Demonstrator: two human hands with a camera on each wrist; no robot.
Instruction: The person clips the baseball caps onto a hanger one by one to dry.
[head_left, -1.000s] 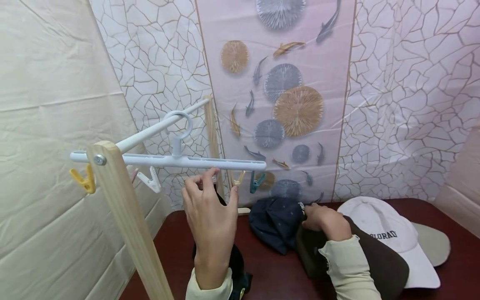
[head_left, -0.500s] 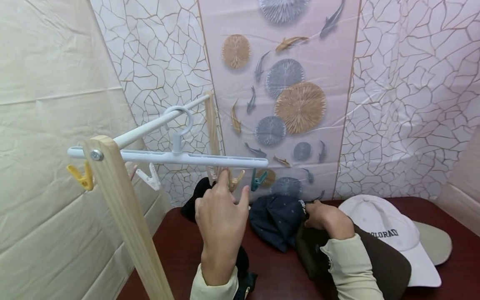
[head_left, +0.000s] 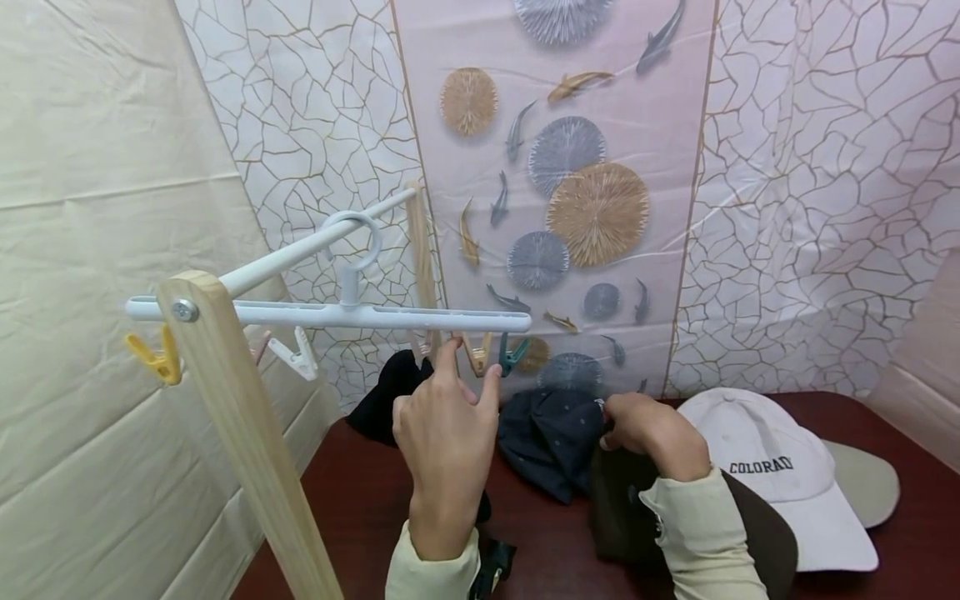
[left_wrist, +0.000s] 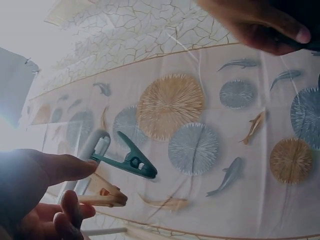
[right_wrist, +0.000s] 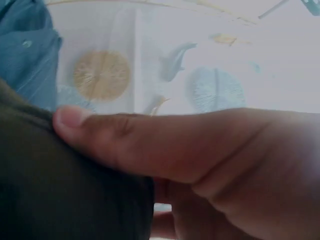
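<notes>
Right of the hanger [head_left: 375,318], brown cap [head_left: 618,517]: over the worktop [head_left: 543,542], btwn navy cap [head_left: 547,442] & white cap [head_left: 750,433] in head view; can't tell if resting or lifted.
R hand [head_left: 652,433]: clamped on brown cap's edge, thumb one side, fingers the other. One edge only, so rest cd sag, twist & slip out if pinch slackens.
Peach clip [head_left: 477,365]: hangs under hanger bar, legs spread. Small target; an off-centre squeeze might slide off one leg.
L hand [head_left: 446,442]: thumb & index apart, one each side of peach clip; contact unclear, no grip seen.
Teal clip [left_wrist: 146,171]: just beside L thumb; cd get caught by mistake b/c clips crowd this end.
Hanger hook: hung over rod [head_left: 285,257]; a hard pull at bar's end wd prob. tilt or swing it, moving clips off line.
Navy cap: just beside R hand; might drag along if brown cap's edge snags it.
White cap: partly behind brown cap's brim in head view; sideways sweep cd shove it, poss. tan brim [head_left: 862,487] too.
</notes>
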